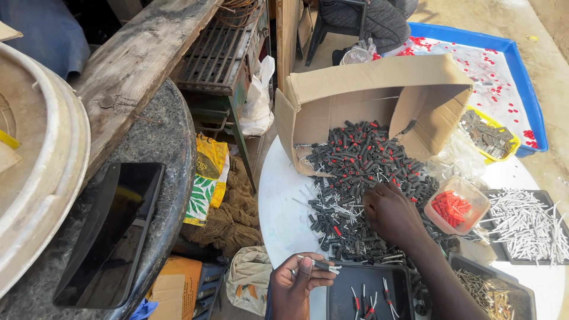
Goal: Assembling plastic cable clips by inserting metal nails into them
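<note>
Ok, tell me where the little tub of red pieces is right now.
In the head view, the clear tub of red pieces sits on the white table's right side, just right of the right hand, between the pile of black parts and the tray of white pins.

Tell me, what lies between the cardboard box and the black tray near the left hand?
In the head view, a heap of small black parts with thin white pins covers the table between the cardboard box and black tray; the right hand rests there.

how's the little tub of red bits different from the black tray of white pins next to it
The tub is clear, deep and squarish, holding short red pieces; the black tray is dark, shallow and wider, holding long white pins. The tub sits nearer the right hand. Both rest on the white table.
</note>
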